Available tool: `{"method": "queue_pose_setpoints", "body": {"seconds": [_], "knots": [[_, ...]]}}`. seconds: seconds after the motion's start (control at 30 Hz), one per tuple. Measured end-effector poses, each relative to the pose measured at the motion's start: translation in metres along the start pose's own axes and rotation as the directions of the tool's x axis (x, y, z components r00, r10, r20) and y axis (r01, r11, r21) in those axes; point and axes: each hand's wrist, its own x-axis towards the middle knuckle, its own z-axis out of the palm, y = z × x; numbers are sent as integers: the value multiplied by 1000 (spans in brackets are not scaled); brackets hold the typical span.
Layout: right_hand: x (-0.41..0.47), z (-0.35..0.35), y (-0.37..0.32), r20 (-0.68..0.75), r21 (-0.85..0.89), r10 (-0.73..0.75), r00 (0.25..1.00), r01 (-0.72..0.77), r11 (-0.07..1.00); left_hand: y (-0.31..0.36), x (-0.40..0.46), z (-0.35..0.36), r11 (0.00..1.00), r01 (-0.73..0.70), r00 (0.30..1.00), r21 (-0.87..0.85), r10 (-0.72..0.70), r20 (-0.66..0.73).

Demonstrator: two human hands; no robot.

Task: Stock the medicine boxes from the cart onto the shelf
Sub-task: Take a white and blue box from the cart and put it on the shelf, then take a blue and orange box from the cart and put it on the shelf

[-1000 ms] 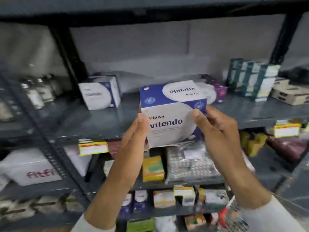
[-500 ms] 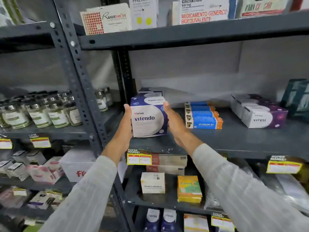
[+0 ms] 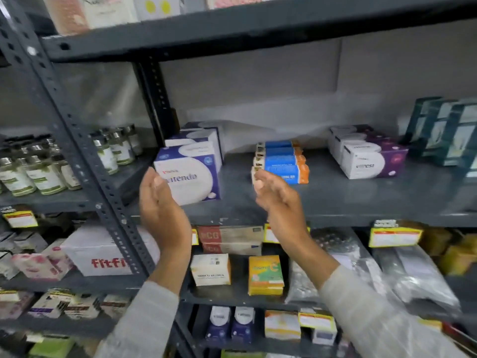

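Vitendo box [image 3: 189, 174] released since half a second ago: now standing on the grey shelf [image 3: 335, 200], directly in front of a matching box [image 3: 204, 136], no longer gripped between both palms. Left hand [image 3: 161, 208] and right hand [image 3: 277, 200] drawn back toward the shelf edge, open and empty, palms facing each other. Left fingers [image 3: 152, 178] apparently clear of the box front; blur prevents certainty.

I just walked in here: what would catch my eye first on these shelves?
Two open, empty hands, left hand and right hand, raised before the middle shelf. Between them stands a blue-and-white Vitendo box at the shelf's left end, with a stack of blue-and-orange boxes to its right.
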Motion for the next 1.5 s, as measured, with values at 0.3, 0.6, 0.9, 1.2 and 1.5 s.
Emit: {"method": "queue_pose_setpoints", "body": {"seconds": [0.3,0.6,0.9,1.2,1.5], "knots": [[-145,-261,30,-326,-59,95,941,-121,991,-79,-275,78,976,-207,761,74,113,639],[-317,-500,120,-656,-126,470,591,-699,704,-204,-521,87,835,-473,-69,283,-355,932],[-465,-564,275,-640,-171,733,228,-973,154,-281,-615,63,671,-701,-372,241,-632,680],[-554,-572,377,-784,-168,611,107,-985,-43,-296,-618,59,627,-741,-327,240,-650,686],[-560,-575,401,-777,-70,629,31,-997,-37,-301,-619,54,616,-740,-280,270,-647,709]]}}
